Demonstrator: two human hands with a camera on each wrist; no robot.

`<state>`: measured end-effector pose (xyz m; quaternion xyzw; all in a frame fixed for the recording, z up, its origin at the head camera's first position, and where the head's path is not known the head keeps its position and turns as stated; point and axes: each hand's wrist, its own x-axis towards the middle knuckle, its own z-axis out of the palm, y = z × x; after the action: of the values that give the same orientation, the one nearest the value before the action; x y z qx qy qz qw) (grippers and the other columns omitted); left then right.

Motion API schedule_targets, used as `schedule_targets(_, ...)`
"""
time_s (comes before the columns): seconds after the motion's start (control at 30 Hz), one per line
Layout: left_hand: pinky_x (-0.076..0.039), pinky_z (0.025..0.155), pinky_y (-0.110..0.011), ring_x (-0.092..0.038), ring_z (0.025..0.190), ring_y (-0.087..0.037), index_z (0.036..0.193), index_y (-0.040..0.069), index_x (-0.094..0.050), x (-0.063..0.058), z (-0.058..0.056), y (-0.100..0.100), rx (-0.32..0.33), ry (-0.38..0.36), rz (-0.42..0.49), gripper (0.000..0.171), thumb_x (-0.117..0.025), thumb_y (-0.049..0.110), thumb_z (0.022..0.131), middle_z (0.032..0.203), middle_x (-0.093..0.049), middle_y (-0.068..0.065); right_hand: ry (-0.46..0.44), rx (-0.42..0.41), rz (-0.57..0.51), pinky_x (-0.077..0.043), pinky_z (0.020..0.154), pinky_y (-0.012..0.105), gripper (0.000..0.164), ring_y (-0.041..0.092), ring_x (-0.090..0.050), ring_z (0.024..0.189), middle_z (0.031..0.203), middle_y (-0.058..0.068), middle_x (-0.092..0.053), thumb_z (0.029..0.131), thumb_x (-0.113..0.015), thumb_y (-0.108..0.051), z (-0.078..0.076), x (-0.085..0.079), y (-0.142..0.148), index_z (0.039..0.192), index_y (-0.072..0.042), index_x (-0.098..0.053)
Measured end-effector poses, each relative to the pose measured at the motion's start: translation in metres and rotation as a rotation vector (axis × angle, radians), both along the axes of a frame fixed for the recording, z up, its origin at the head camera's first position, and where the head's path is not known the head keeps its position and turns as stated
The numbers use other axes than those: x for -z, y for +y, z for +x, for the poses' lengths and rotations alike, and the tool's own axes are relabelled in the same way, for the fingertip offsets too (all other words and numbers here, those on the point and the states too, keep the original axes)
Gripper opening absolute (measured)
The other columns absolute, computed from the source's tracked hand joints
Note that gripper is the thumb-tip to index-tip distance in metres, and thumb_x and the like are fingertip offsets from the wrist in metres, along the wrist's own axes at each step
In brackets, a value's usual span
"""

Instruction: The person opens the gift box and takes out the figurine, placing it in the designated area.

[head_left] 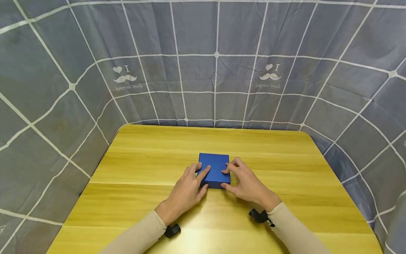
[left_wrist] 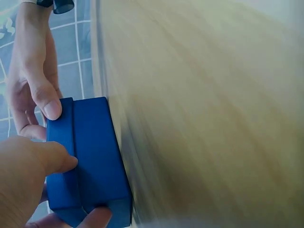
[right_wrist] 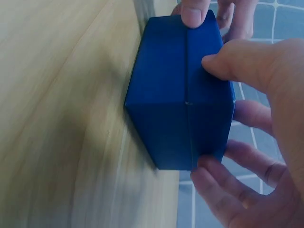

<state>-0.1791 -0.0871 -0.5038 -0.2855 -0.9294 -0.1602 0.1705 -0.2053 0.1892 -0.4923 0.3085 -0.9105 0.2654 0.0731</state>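
Note:
A blue square box [head_left: 217,165] with a fitted lid sits on the wooden table, between both hands. The left hand [head_left: 185,189] grips its near left corner: the thumb presses the lid's front side, one finger lies over the top and others touch the left side. From the right, the right hand [head_left: 249,182] holds the near right corner, its thumb on the lid's front side and fingers on the top and right side. A thin seam between lid and base shows on the box [right_wrist: 164,66] in the right wrist view; the lid looks seated on the base.
The yellow wood-grain table [head_left: 142,158] has rounded far corners. A grey curtain [head_left: 196,74] with white grid lines surrounds its back and sides. Each wrist wears a small black camera [head_left: 172,231].

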Motion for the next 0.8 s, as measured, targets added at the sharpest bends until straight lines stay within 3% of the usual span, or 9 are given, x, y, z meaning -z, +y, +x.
schedule_targets(0.17, -0.071, 0.107, -0.041, -0.073, 0.129, -0.037, 0.163, 0.003, -0.066, -0.005, 0.000, 0.001, 0.038, -0.090, 0.079, 0.065, -0.089, 0.026, 0.107, 0.154, -0.065, -0.024, -0.039, 0.001, -0.039, -0.067, 0.114, 0.053, 0.036, 0.030, -0.072, 0.133, 0.138, 0.010, -0.063, 0.100, -0.096, -0.025, 0.002, 0.000, 0.010, 0.132, -0.014, -0.082)
schedule_targets(0.47, -0.071, 0.092, -0.019, -0.076, 0.133, -0.031, 0.164, -0.001, -0.063, -0.009, -0.001, 0.003, 0.095, -0.311, 0.299, 0.064, -0.088, 0.010, 0.106, 0.163, -0.054, -0.023, -0.054, 0.033, -0.057, -0.068, 0.112, 0.054, 0.035, 0.030, -0.075, 0.132, 0.143, 0.010, -0.066, 0.099, -0.098, -0.025, 0.008, -0.002, 0.024, 0.128, -0.016, -0.083)
schedule_targets(0.8, -0.071, 0.094, -0.019, -0.082, 0.120, -0.028, 0.163, 0.000, -0.065, -0.003, -0.002, 0.004, 0.133, -0.408, 0.421, 0.063, -0.088, 0.005, 0.105, 0.171, -0.048, -0.020, -0.162, 0.003, -0.158, -0.067, 0.116, 0.049, 0.033, 0.040, -0.072, 0.140, 0.155, 0.016, -0.061, 0.101, -0.096, -0.020, 0.011, -0.003, 0.035, 0.130, -0.015, -0.081)
